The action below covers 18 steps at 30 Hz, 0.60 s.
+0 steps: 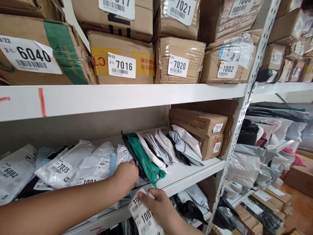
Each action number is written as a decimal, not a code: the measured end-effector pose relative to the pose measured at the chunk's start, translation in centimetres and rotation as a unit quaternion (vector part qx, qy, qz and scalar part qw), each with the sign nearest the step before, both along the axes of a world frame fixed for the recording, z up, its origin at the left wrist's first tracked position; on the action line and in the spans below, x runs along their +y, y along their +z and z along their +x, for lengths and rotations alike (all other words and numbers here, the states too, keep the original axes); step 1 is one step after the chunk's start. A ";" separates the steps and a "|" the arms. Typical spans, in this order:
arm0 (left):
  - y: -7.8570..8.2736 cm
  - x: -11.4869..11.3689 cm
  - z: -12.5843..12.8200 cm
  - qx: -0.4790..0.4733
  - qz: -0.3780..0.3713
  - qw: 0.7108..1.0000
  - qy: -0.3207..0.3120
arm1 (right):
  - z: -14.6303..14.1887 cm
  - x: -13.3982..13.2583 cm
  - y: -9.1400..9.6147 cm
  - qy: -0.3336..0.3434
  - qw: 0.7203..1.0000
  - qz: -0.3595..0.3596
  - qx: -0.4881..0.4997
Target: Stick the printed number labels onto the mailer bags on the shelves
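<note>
My left hand [126, 176] reaches onto the lower shelf [190, 169]. Its fingers are curled in among soft parcel bags, between a white bag [122, 153] and a black and green bag [143, 158]; what they grip is hidden. My right hand [158, 205] is below the shelf's front edge, pinching a strip of white number labels [143, 215] printed with barcodes. Leaning bags in white, grey and black [171, 145] stand to the right of the green one.
Labelled white bags [61, 166] lie along the lower shelf's left. Two stacked cardboard boxes [202, 125] sit at its right end. The upper shelf [122, 96] carries numbered cartons [121, 58]. A perforated upright [234, 137] divides this rack from another full of bags [266, 156].
</note>
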<state>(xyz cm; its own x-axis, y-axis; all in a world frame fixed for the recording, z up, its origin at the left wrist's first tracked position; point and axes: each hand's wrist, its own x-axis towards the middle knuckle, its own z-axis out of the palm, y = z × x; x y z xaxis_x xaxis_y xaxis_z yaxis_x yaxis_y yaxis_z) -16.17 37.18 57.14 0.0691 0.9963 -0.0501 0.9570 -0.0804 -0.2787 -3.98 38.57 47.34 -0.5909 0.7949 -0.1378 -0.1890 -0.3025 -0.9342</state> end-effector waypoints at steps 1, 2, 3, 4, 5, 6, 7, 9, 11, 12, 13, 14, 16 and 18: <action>0.5 -0.4 0.3 0.009 0.001 1.000 0.025 | 0.8 -0.1 -0.2 0.016 0.999 0.043 0.001; 1.0 -0.8 0.6 0.019 0.004 0.999 0.050 | 1.6 -0.2 -0.4 0.030 0.996 0.080 0.003; 1.5 -1.1 0.8 0.026 0.010 0.997 0.075 | 2.3 -0.3 -0.5 0.038 0.994 0.105 0.003; 2.0 -1.4 0.9 0.029 0.019 0.995 0.097 | 2.9 -0.4 -0.5 0.043 0.991 0.123 0.004; 2.4 -1.6 0.9 0.034 0.036 0.993 0.112 | 3.4 -0.5 -0.4 0.052 0.988 0.142 0.009; 2.8 -1.7 0.7 0.043 0.062 0.991 0.111 | 3.7 -0.6 -0.2 0.062 0.984 0.164 0.016; 3.1 -1.7 0.3 0.055 0.091 0.990 0.091 | 3.7 -0.8 0.1 0.069 0.979 0.191 0.025; 3.3 -1.3 -0.8 0.080 0.130 0.988 -0.016 | 3.2 -1.2 0.6 0.088 0.966 0.241 0.040; 3.3 -0.7 -2.3 0.088 0.120 0.976 -0.156 | 2.0 -1.4 0.7 0.065 0.963 0.256 0.057; 3.4 -0.4 -3.0 0.082 0.102 0.968 -0.213 | 1.3 -1.4 0.6 0.027 0.965 0.254 0.066; 3.4 -0.2 -3.7 0.070 0.080 0.960 -0.257 | 0.5 -1.3 0.4 -0.026 0.966 0.246 0.074; 3.6 -0.2 -4.2 0.048 0.057 0.955 -0.288 | -0.2 -1.1 0.2 -0.084 0.966 0.231 0.076; 4.0 -0.3 -5.0 -0.028 0.008 0.951 -0.309 | -1.2 -0.7 -0.2 -0.177 0.964 0.189 0.065; 4.5 -0.6 -5.2 -0.109 -0.035 0.953 -0.281 | -1.7 -0.4 -0.2 -0.203 0.963 0.169 0.050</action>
<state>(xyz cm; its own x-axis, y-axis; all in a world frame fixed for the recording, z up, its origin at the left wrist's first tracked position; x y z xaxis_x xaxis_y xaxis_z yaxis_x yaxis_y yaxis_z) -21.33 36.58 61.67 0.6066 0.7941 -0.0382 0.7922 -0.6078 -0.0542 -5.73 38.19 47.18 -0.2199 0.9527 0.2099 -0.3218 0.1323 -0.9375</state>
